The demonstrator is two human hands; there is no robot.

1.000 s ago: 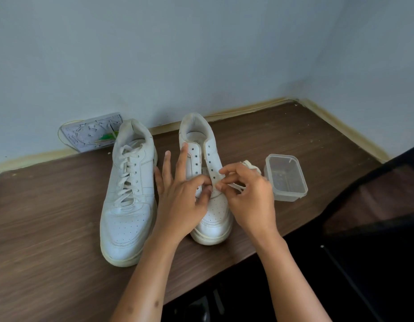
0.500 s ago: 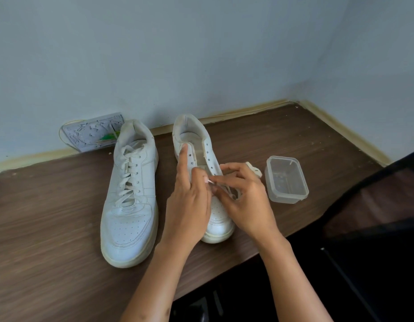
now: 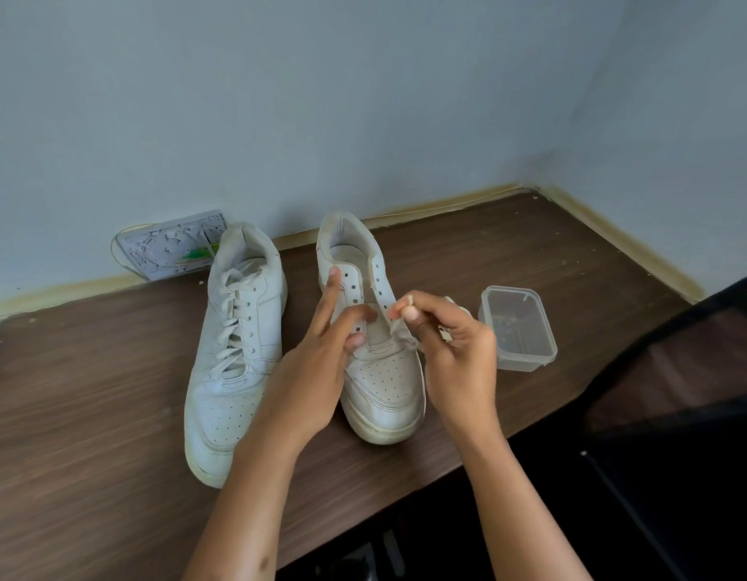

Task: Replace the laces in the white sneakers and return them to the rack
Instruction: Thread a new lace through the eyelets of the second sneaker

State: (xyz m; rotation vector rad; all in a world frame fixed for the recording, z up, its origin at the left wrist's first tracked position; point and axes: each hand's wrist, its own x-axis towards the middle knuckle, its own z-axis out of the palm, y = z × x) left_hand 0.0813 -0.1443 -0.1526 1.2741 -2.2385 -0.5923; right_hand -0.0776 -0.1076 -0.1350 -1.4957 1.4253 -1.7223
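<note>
White leather sneakers are set side by side on the brown tabletop (image 3: 510, 245). To the left of the unlaced sneaker (image 3: 378, 350) the laced sneaker (image 3: 233, 354) is seen fully threaded. A lace (image 3: 399, 329) tip is pinched in the grip of the right hand (image 3: 451, 350) over the unlaced sneaker's lower eyelets, while its tongue side is steadied by the left hand (image 3: 317, 366), fingers loosely spread, nothing held. Just right of that sneaker a clear plastic container (image 3: 518, 329) is placed. Roughly half is judged done; most eyelets and the rack remain.
</note>
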